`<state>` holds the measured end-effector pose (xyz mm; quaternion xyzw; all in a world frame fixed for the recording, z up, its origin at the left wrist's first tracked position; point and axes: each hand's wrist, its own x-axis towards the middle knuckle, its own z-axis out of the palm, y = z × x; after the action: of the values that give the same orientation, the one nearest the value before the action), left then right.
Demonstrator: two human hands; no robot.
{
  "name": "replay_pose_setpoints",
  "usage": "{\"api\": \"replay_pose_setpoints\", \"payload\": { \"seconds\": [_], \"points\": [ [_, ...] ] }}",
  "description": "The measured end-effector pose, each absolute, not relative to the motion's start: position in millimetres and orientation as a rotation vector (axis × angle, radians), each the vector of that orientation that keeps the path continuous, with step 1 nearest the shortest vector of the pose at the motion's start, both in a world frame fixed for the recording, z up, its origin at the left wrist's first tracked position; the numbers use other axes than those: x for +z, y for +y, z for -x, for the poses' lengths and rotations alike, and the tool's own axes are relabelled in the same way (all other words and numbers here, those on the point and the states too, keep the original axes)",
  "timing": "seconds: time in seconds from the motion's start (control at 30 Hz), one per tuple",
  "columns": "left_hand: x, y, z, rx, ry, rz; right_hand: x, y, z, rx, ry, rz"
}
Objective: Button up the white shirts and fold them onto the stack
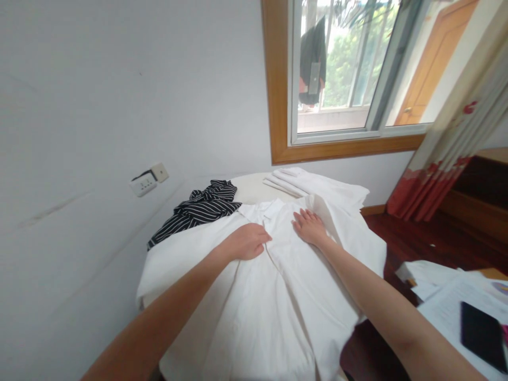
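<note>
A white shirt (273, 296) lies spread front-up over a round table, collar at the far end. My left hand (246, 242) rests on its left chest with the fingers curled, pinching the fabric near the placket. My right hand (308, 225) lies flat on the right chest, fingers stretched out and together, holding nothing.
A black-and-white striped garment (198, 211) lies crumpled at the table's far left. Folded white cloth (317, 188) sits at the far edge under the window. A wall socket (146, 182) is on the left wall. Papers and a black phone (482, 334) lie at the right, above dark wooden floor.
</note>
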<state>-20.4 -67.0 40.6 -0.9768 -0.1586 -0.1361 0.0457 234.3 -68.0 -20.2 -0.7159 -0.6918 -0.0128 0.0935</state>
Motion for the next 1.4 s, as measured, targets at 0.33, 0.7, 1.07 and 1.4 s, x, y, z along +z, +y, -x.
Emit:
{"api": "replay_pose_setpoints", "payload": {
  "seconds": [0.33,0.7,1.07,1.4],
  "points": [
    [-7.5,-61.9,-38.6,-0.268,-1.257,2.883,-24.8,-68.1,-235.8,-0.097,-2.049,2.088],
    [21.1,-48.0,18.8,-0.694,-1.461,2.78,-25.8,-67.3,-235.2,-0.092,-2.044,2.102],
    [-7.3,-48.4,38.6,-0.379,-1.097,2.952,-2.9,-72.2,-224.2,-0.156,-2.025,2.08],
    [2.5,-63.4,40.7,-0.728,-1.28,2.83,17.5,-54.7,-140.6,0.018,-2.301,1.78]
  ]
}}
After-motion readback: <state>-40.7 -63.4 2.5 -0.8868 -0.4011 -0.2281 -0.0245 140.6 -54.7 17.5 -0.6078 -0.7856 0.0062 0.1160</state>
